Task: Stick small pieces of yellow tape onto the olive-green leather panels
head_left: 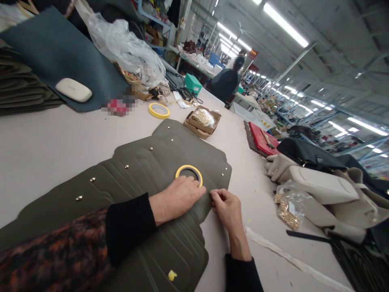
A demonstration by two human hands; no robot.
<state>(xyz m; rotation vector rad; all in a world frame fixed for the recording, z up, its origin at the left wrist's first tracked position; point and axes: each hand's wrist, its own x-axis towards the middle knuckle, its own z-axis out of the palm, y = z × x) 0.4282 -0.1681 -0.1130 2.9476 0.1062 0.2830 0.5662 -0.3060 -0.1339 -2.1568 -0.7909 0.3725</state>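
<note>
Several dark olive panels overlap on the pale table, with small gold studs near their edges. A roll of yellow tape lies on the upper panels. My left hand rests over the near side of this roll, its fingers curled together; what they hold, if anything, is hidden. Just to its right, my right hand pinches at the panel's right edge, thumb and forefinger together; whatever is between them is too small to make out. A crumpled yellow scrap sits on a lower panel.
Beyond the panels are a second yellow tape roll and a cardboard box of gold studs. Beige bags and a plastic bag of gold parts lie at right. A white case is at left. A person is farther back.
</note>
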